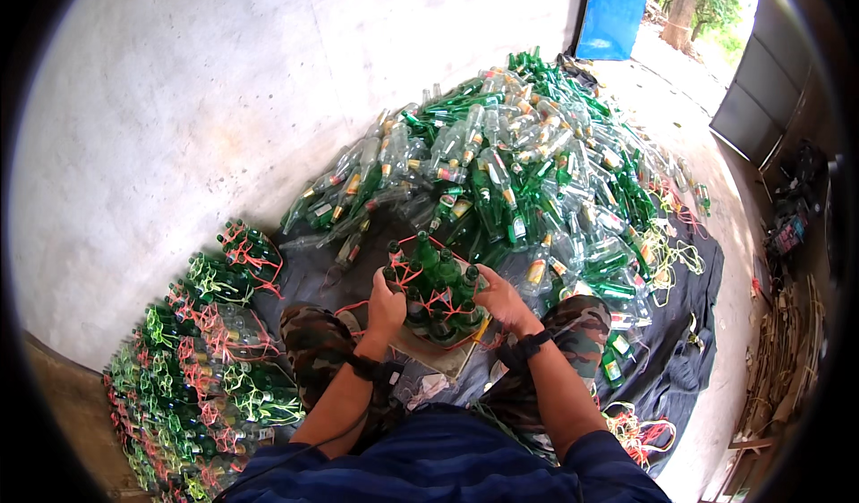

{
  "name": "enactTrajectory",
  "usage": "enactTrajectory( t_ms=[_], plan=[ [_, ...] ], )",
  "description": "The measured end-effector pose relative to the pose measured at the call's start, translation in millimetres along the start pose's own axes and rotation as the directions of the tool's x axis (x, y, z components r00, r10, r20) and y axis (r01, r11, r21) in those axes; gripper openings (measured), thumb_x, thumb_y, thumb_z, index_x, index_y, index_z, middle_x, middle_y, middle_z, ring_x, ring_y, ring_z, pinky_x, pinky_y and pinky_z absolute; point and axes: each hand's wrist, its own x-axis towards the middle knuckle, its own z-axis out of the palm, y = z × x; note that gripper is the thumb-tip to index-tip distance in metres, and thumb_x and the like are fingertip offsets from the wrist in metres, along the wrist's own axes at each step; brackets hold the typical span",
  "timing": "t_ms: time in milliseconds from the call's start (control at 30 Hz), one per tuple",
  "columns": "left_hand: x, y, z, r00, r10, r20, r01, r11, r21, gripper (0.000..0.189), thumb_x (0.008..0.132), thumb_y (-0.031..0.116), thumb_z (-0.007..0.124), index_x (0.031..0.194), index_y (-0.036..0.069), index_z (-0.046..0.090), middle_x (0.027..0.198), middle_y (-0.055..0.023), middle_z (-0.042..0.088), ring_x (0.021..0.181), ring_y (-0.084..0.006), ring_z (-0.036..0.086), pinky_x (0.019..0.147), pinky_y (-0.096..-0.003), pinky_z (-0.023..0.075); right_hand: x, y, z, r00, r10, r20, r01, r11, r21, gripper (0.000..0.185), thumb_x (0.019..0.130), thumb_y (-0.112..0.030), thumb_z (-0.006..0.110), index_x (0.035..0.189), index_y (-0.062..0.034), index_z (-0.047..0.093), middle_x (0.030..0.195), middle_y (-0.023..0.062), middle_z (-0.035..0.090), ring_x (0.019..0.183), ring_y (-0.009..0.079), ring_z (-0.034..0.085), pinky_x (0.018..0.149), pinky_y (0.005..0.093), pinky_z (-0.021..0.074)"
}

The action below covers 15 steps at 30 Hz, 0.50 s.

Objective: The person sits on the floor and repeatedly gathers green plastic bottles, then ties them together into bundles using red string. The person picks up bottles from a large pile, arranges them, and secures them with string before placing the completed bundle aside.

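Several green glass bottles (446, 271) stand upright in a tight cluster between my knees, on a flat board (458, 361). Red plastic twine (439, 299) loops around and between their necks. My left hand (387, 308) grips the bundle's left side, around a bottle neck there. At the right edge, my right hand (502, 299) holds the bundle with thumb and fingers against the outer bottles. Its fingertips are partly hidden by the glass. A yellow stick-like thing (481, 328) lies just below my right hand.
A large heap of loose green and clear bottles (496, 140) rises ahead against the wall (201, 100). Twine-tied bundles (194, 369) are packed at left. Loose twine (641, 429) lies at right on the black sheet (694, 348). Sticks (782, 355) line the far right; a blue door (614, 13) stands beyond.
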Motion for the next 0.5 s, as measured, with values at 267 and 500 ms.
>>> enactTrajectory(
  t_ms=[267,500],
  plan=[
    [62,-36,21,0.993,0.111,0.036,-0.104,0.983,-0.154,0.052,0.093,0.009,0.054,0.145,0.006,0.056,0.128,-0.0252,0.070,0.121,-0.0431,0.066,0.102,-0.0443,0.0495,-27,39,44,0.988,0.042,-0.147,-0.045,0.999,-0.017,0.077,0.086,0.000,0.063,0.160,-0.0097,0.042,0.071,-0.0007,0.061,0.063,0.0079,0.055,0.059,0.0289,0.0445],
    [51,-17,29,0.999,-0.049,-0.021,0.043,0.972,-0.231,0.049,0.096,0.012,0.049,0.144,0.009,0.060,0.128,-0.0216,0.072,0.120,-0.0379,0.068,0.102,-0.0420,0.0495,-24,47,59,0.954,-0.066,-0.294,0.012,0.983,-0.182,0.079,0.085,-0.007,0.066,0.160,-0.0077,0.040,0.066,0.0046,0.063,0.061,0.0121,0.060,0.058,0.0327,0.0481]
  ],
)
